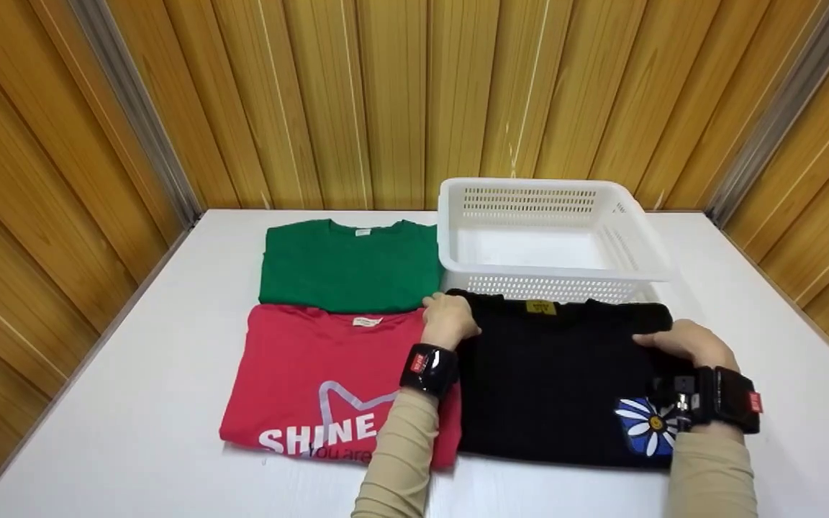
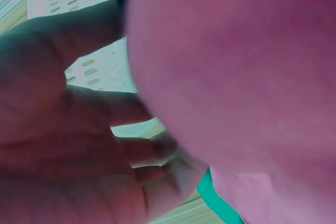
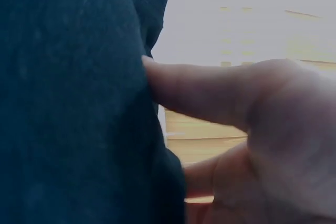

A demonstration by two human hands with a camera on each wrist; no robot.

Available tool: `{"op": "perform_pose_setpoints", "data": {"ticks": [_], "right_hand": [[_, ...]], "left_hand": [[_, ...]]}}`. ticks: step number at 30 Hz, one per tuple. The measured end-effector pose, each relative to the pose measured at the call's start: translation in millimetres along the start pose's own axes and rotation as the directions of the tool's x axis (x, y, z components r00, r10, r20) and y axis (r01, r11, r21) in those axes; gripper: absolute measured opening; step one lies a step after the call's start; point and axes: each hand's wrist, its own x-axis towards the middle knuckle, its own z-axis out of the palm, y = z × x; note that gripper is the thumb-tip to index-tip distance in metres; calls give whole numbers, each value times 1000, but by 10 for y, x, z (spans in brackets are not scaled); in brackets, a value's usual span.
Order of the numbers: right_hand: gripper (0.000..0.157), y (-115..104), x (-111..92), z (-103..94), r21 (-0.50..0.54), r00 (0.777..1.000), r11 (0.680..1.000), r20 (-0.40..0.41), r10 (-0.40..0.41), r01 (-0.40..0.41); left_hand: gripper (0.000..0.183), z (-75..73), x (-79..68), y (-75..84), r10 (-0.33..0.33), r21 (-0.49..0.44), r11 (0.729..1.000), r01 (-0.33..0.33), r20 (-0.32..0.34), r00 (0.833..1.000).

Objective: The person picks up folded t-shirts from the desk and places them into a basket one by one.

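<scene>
A folded black T-shirt (image 1: 551,374) with a yellow neck label and a blue-and-white flower print lies flat at the front right. My left hand (image 1: 449,318) holds its upper left edge, the thumb over the black cloth; the left wrist view shows the palm, with the fingertips hidden behind red cloth. At the right edge, my right hand (image 1: 689,341) grips the shirt, thumb on top and the other fingers passing behind the dark cloth (image 3: 79,103). Left of it lies a folded red T-shirt (image 1: 299,374) with white lettering, partly under my left forearm.
A folded green T-shirt (image 1: 350,266) lies behind the red one. Beside it, behind the black shirt, stands a white perforated plastic basket (image 1: 551,273). All rest on a white table (image 1: 148,403) bounded by wood-patterned walls (image 1: 386,101).
</scene>
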Motion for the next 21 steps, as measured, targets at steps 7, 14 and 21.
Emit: {"op": "perform_pose_setpoints", "data": {"ticks": [7, 14, 21], "right_hand": [[72, 21, 20, 9, 124, 1000, 992, 8, 23, -24], [68, 9, 19, -6, 164, 1000, 986, 19, 23, -26], [57, 2, 9, -13, 198, 999, 980, 19, 27, -30]], "left_hand": [[39, -26, 17, -32, 34, -58, 998, -32, 31, 999], [45, -28, 28, -60, 13, -133, 991, -5, 64, 998], [41, -43, 42, -54, -2, -172, 985, 23, 117, 993]]}}
